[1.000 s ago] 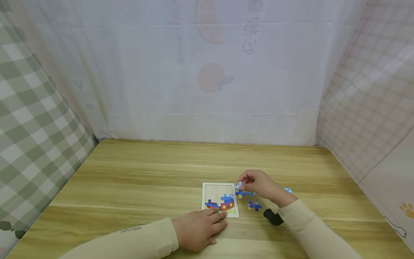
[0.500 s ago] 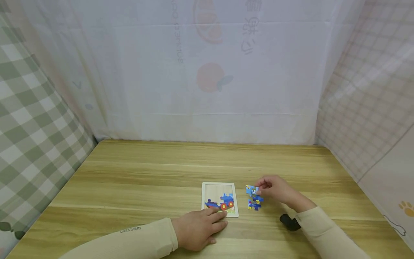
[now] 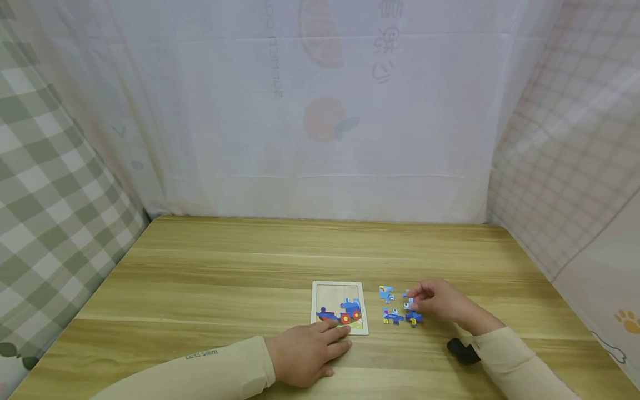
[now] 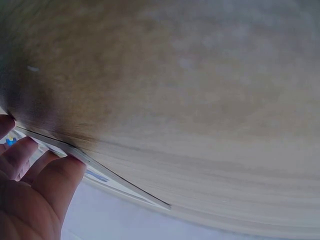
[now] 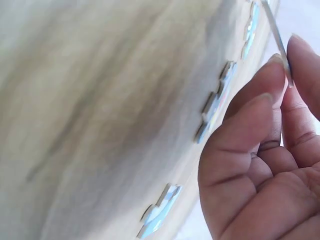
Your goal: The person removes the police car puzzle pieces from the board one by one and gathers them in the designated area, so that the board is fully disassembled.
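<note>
The left grip [image 3: 311,355] lies spread over the near edge of the puzzle tray [image 3: 314,300], apparently steadying it, while the right grip [image 3: 442,304] pinches one jigsaw piece [image 5: 278,42] beside loose pieces [image 3: 392,316].

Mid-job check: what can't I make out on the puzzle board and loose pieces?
- Head: the board's near left corner, covered by the left hand.
- Head: part of the light-blue piece behind the right hand.
- Right wrist: the pinched piece's print, seen edge-on.
- Left wrist: most of the board's print, slanted and behind the left hand.
</note>
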The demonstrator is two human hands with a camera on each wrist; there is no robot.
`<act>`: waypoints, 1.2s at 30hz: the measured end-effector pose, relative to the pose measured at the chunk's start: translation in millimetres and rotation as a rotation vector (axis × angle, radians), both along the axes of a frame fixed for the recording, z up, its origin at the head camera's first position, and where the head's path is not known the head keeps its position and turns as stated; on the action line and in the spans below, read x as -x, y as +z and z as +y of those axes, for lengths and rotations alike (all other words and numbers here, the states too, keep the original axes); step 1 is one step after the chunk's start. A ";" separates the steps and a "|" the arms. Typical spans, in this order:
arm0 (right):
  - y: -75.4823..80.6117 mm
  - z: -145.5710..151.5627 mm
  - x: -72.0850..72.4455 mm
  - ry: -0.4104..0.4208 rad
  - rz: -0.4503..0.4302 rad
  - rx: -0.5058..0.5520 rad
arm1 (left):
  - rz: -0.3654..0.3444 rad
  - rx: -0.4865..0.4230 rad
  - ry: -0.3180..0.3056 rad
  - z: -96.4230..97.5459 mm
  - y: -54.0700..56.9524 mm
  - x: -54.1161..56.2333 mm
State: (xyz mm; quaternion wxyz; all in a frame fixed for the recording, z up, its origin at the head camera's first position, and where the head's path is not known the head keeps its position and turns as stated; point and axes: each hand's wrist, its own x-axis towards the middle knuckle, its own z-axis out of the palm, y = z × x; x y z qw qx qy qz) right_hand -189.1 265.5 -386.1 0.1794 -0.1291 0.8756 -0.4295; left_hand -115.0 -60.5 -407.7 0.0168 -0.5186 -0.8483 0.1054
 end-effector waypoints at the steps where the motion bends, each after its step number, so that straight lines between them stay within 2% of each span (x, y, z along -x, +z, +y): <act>1: -0.3 0.9 -0.5 -0.005 -0.004 -0.004 | -0.001 0.000 0.000 0.0 -0.2 0.1; 11: -5.2 6.5 -3.3 -0.022 -0.035 -0.008 | 0.004 -0.010 0.000 0.1 -1.8 0.0; 22: -6.4 3.8 -2.7 -0.061 -0.038 -0.088 | 0.019 -0.017 -0.009 -0.8 -2.5 -0.2; 36: -1.4 0.5 -4.2 -0.032 0.044 -0.179 | 0.011 -0.018 -0.004 -0.5 -1.6 -0.5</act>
